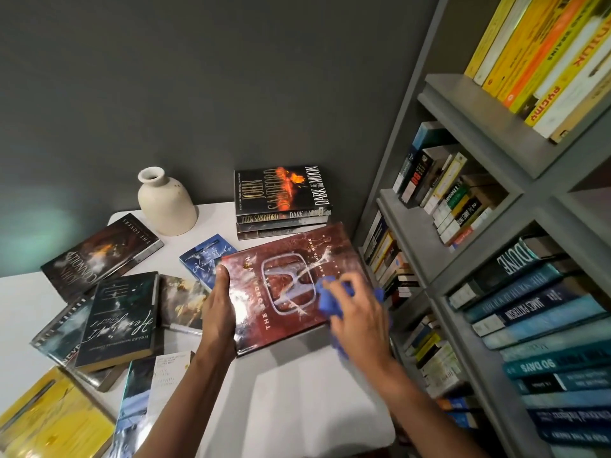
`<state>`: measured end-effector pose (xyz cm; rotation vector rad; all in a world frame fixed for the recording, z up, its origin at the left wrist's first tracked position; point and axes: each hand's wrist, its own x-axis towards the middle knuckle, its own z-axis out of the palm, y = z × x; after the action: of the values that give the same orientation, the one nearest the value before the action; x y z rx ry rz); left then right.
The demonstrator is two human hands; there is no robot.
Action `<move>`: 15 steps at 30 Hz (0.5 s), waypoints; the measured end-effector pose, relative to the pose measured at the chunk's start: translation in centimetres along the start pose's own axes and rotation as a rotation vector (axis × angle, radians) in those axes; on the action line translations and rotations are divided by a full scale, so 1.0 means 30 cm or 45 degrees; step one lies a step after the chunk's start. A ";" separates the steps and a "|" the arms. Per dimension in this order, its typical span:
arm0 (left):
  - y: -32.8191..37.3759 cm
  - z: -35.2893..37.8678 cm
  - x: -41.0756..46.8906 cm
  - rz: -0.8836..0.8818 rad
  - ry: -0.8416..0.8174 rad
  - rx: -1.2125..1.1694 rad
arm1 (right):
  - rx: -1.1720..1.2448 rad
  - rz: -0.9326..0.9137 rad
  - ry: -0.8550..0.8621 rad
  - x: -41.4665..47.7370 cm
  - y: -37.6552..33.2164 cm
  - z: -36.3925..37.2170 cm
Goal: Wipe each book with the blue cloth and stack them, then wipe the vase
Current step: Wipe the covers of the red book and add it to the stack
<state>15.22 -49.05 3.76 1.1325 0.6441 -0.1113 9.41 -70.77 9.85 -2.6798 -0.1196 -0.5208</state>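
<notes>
Left hand (pixel 220 312) clamps the 9 o'clock edge of the red book (pixel 284 312), thumb on the cover, while the right hand (pixel 358 317) presses the bunched blue cloth (pixel 327 300) near 3 o'clock; the stack (pixel 281 200) waits just beyond at 12 o'clock.

I see a matt, dark grey wall (pixel 231 77) filling the upper left of my feed. Low at its far left edge glows a soft greenish patch of light (pixel 39 219). Below it a white desk (pixel 297 408) with a rounded far corner sits against the wall, and its near part catches the brightest light. On my right a grey bookcase (pixel 476 127) stands just beside the desk, its thick shelves running out of view. The top shelf carries yellow and orange spines (pixel 535 54), the middle one mixed paperbacks (pixel 446 193), and the lower right compartment holds blue spines (pixel 545 325) stacked flat.
</notes>
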 end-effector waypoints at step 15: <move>0.024 0.027 -0.075 0.044 -0.062 -0.029 | 0.035 0.040 0.000 0.085 -0.031 -0.013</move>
<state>14.01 -49.95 5.74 1.1154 0.5807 -0.1015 11.49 -70.07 11.47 -2.6507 -0.0838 -0.5057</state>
